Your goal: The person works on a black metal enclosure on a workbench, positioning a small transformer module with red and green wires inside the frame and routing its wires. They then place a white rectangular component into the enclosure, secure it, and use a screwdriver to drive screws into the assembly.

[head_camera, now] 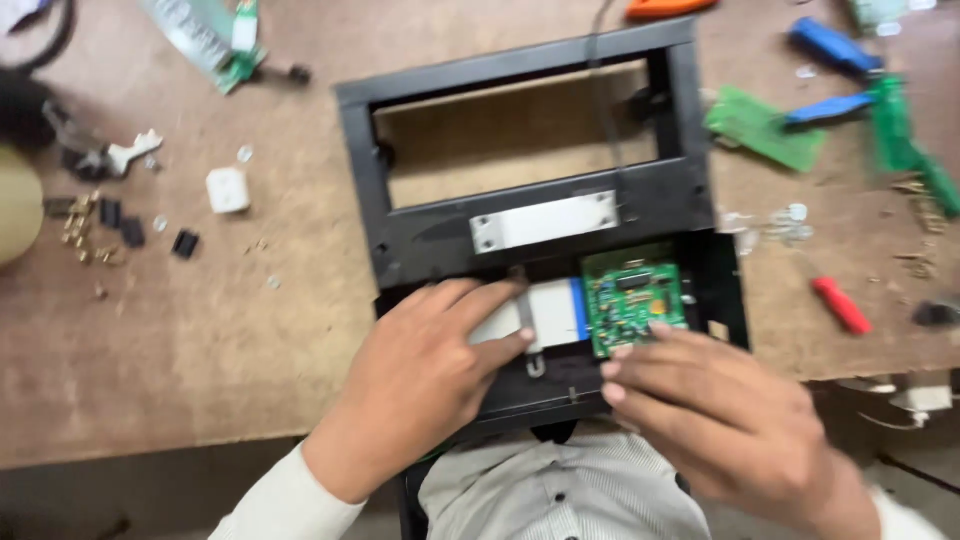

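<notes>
- Far L on bench: brass standoffs (82, 228), small black parts (184, 243), white block (227, 189) – loose, easy to knock off.
- Left hand (420, 375): fingers spread flat, pressing white ribbon cable (545, 312) inside black frame (520, 150).
- Right hand (715, 410): fingers together, tips on lower edge of green circuit board (633, 297), near frame's R end.
- Risk: too much push could crease the ribbon or flex the board.
- R side: red tool (841, 305), blue-handled pliers (832, 75).

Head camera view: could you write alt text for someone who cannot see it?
Two bare hands work on a black plastic frame lying on a brown workbench: the left hand presses a white flat cable, and the right hand touches a small green circuit board. Screwdrivers, loose boards and small parts lie scattered around.
</notes>
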